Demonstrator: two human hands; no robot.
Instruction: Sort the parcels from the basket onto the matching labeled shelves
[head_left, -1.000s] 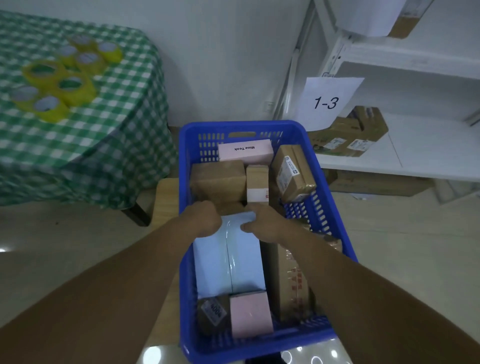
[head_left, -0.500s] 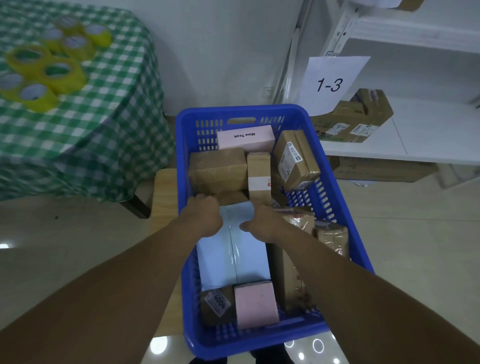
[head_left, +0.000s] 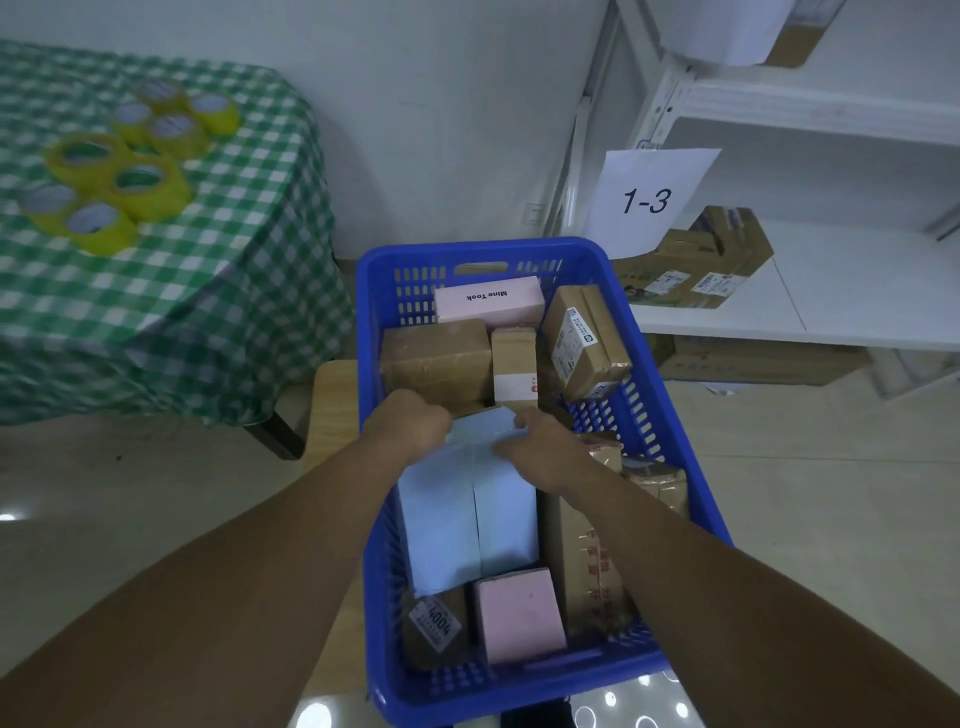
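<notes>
Step in hand: lifting the pale blue flat soft parcel (head_left: 467, 525) out of the blue slotted plastic basket (head_left: 371, 332). My left hand (head_left: 410, 428) and right hand (head_left: 543, 452) sit side by side at the parcel's far end, fingers of both curled over its edge and gripping it; the rest of the parcel lies flat in the basket, running back from the hands toward me. Just beyond the left hand is a brown taped cardboard box (head_left: 436, 358); just beyond the right, a narrow brown carton with a white band (head_left: 514, 364); I judge knuckle clearance tight. Procedure: raise the far end first; draw the parcel up and clear of the small pink square box (head_left: 519, 613), which appears to overlap its near end; avoid dragging neighbours. No address label shows on the upper face; turn it over before committing to the white paper sign marked 1-3 (head_left: 647, 200), well right of the right hand.
</notes>
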